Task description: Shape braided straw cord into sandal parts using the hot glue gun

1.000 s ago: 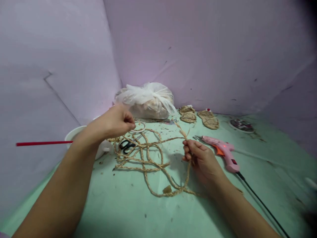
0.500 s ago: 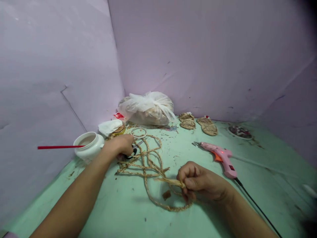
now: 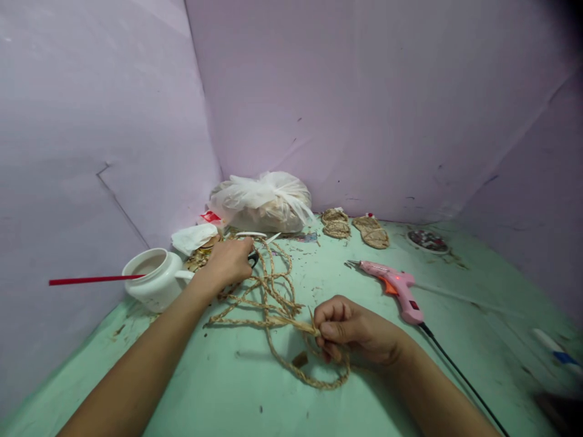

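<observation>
Scissors (image 3: 254,260), black-handled, within the closed fingers of the left hand (image 3: 229,261), blades angled away. Braided straw rope (image 3: 321,385), one length, looped loosely across the green table (image 3: 204,394), its frayed end pinched between thumb and fingers of the right hand (image 3: 359,331). Scrap (image 3: 300,359), brown, beside the lower loop. Pot (image 3: 157,290), white, with red stick (image 3: 95,280) slanting from its mouth. Glue gun (image 3: 401,286), pink, orange trigger, red light lit. Slippers (image 3: 371,232), straw, near the wall. Bag (image 3: 268,206), white plastic, knotted. Packet (image 3: 310,238), flat, print too small to read.
</observation>
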`<action>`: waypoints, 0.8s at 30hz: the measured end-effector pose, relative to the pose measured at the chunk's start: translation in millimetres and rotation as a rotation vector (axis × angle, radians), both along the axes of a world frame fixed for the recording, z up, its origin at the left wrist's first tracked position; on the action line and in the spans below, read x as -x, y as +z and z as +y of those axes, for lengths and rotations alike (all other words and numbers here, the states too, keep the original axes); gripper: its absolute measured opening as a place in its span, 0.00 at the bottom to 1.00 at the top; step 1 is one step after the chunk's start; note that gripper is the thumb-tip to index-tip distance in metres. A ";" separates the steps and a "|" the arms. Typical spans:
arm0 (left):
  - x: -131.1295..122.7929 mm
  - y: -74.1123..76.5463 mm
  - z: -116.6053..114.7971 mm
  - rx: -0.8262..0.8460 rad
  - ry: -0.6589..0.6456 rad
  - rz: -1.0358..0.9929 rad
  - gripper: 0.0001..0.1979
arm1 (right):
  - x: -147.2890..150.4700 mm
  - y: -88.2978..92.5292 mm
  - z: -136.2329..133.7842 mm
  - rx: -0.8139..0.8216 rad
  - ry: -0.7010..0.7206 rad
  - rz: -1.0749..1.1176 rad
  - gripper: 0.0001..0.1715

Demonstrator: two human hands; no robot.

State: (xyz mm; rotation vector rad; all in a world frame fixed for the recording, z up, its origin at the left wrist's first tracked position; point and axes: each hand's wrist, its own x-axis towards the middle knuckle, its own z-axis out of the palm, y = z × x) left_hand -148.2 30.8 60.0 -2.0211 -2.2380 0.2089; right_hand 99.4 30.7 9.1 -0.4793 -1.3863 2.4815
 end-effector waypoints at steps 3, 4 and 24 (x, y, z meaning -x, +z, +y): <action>-4.8 -0.3 0.2 -0.038 -0.016 0.018 0.16 | 0.6 0.3 -0.5 -0.004 -0.014 -0.023 0.12; -6.8 0.3 -0.1 -0.039 -0.023 0.024 0.16 | 0.7 0.1 -0.5 -0.007 -0.015 -0.030 0.12; 35.8 92.7 -54.7 -0.110 0.125 -0.288 0.12 | 5.1 1.0 0.0 -0.030 -0.182 -0.001 0.14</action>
